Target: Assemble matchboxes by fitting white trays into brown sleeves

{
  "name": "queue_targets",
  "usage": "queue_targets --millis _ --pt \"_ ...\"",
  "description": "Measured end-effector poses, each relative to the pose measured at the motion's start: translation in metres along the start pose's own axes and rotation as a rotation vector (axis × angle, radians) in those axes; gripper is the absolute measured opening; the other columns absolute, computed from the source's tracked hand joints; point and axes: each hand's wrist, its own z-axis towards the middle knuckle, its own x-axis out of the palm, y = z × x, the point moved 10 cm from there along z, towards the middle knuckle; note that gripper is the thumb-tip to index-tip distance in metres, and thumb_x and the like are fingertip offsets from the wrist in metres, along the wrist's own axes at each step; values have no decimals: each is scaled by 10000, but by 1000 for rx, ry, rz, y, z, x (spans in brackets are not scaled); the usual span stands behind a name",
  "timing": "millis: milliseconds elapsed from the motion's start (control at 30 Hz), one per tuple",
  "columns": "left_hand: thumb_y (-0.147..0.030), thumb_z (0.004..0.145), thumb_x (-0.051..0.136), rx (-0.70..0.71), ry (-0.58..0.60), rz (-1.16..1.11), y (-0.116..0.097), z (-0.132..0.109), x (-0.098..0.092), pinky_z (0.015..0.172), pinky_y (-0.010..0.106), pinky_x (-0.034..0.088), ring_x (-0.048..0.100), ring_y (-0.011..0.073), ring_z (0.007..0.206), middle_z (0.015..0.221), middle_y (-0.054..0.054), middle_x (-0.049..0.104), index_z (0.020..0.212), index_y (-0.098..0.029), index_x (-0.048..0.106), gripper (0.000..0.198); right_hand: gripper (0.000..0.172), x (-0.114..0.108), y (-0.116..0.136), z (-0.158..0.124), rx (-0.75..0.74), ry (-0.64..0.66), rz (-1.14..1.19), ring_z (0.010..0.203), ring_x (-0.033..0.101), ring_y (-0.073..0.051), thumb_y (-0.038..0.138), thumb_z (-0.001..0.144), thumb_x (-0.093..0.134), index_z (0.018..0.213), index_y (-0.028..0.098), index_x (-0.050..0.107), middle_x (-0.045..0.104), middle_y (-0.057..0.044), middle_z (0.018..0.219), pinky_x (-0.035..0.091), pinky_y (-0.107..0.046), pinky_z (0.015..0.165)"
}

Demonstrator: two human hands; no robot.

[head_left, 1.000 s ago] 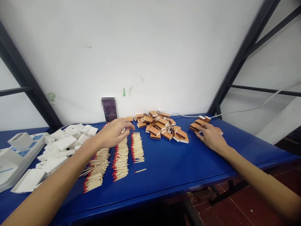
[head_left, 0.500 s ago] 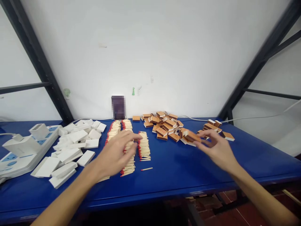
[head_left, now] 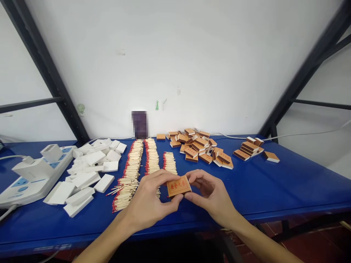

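We held the small orange cardboard matchbox [head_left: 178, 185] above the near edge of the blue table [head_left: 274, 190], left hand [head_left: 148, 204] and right hand [head_left: 214, 197] each pinched shut on one end, judging a light, even fingertip grip best against crushing it

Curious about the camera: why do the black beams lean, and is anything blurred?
Head view: a wide lens likely splays the black beams outward; soft light, no glare on the table; the matchbox in left hand and right hand is sharp; one rectangle at the wall is pixelated.
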Motion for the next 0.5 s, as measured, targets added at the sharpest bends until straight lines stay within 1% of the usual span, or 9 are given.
queue_targets --millis 133,267,333,400,433,500 --pt "-182 756 714 18 -2 -10 -3 0 -1 851 287 554 687 157 929 1031 5 728 1061 -256 663 318 189 0 2 2 -7 6 31 942 627 -187 257 734 795 894 251 694 646 -37 994 524 -330 849" --pt "-185 767 715 17 -18 -36 -2 1 2 845 298 564 688 164 926 1033 21 726 1072 -247 655 317 143 -4 7 2 -51 12 -72 968 615 -202 307 767 766 903 267 751 635 -61 1037 515 -347 851" --pt "-194 785 707 37 -9 -24 -3 1 4 842 315 568 684 173 929 1036 36 719 1085 -245 651 310 135 -6 7 1 -57 22 -116 1004 607 -216 338 782 749 900 271 753 632 -67 1051 504 -362 879" --pt "-197 810 688 91 -9 23 -8 1 5 842 334 571 675 184 953 1065 55 703 1108 -246 638 306 154 -11 4 1 -43 18 -109 1044 597 -224 374 790 736 894 261 726 623 -70 1101 490 -367 906" --pt "-189 826 672 140 -7 60 -12 1 5 847 343 570 667 187 971 1086 63 691 1130 -250 625 314 188 -15 1 2 -29 7 -82 1040 593 -221 400 788 733 902 255 698 616 -68 1120 489 -360 895" --pt "-152 859 626 272 5 154 -24 1 5 864 355 564 646 188 1002 1115 72 668 1175 -254 588 334 287 -20 -5 5 22 -9 5 942 594 -195 471 791 711 956 252 627 613 -57 1066 498 -326 812"
